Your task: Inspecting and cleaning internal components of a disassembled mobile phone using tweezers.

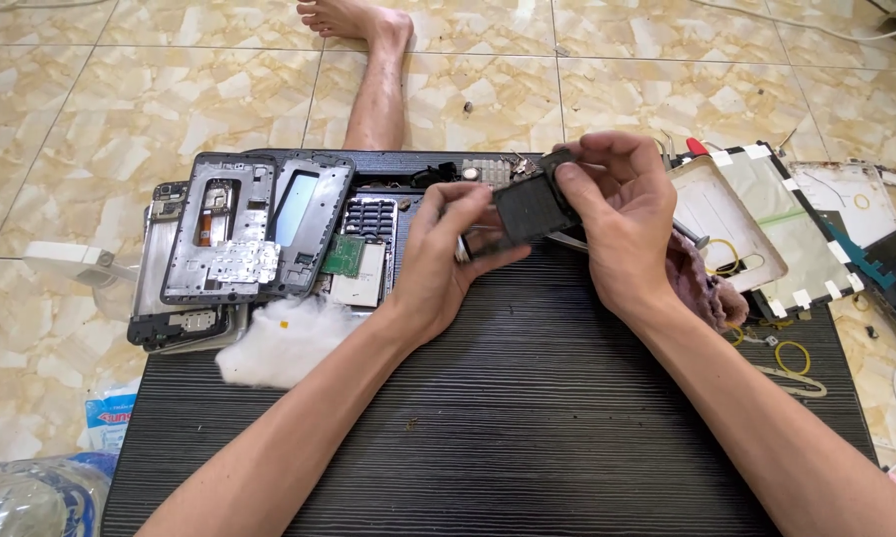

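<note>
Head view: both hands meet just above the middle of a dark ribbed board laid on a marbled tile floor. The left hand comes in from seven o'clock and has its fingers closed on the lower left end of a small flat dark panel, thumb on the face nearest the camera. The right hand enters from five o'clock and pinches the same panel at its upper right edge, fingertips curled over the top. So the panel is clamped between both hands, tilted, lifted off the board; a thin metal piece shows under it, but what it is cannot be told.

At nine o'clock from the hands lie stacked phone frames, grey and black, with a small keypad sheet resting on them. Just beside them, toward the hands, sit a green circuit board and a black keypad grid. At eight o'clock a wad of white cotton lies on the board's edge. At three o'clock a taped flat panel leans half off the board, with a purple cloth touching the right wrist and yellow rubber bands near it. At twelve o'clock a bare leg stretches across the tiles.
</note>
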